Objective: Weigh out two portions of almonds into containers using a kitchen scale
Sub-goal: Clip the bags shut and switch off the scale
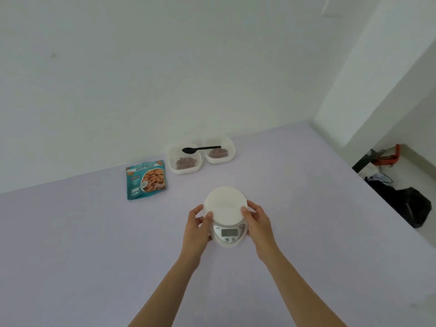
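Note:
A white kitchen scale (228, 234) with a round white platform and a grey display sits in the middle of the pale purple table. My left hand (197, 226) grips its left side, thumb on the platform's rim. My right hand (256, 221) grips its right side the same way. Two white containers stand at the back by the wall, the left container (173, 169) and the right container (230, 147), each with almonds inside. A black spoon (200, 149) lies across both rims. The teal almond bag (145, 179) lies flat to their left.
The table (94, 244) ends at the white wall behind and at an edge on the right. Beyond that edge, on the floor, lie a black bag (410, 206) and an orange-and-black object (387, 156).

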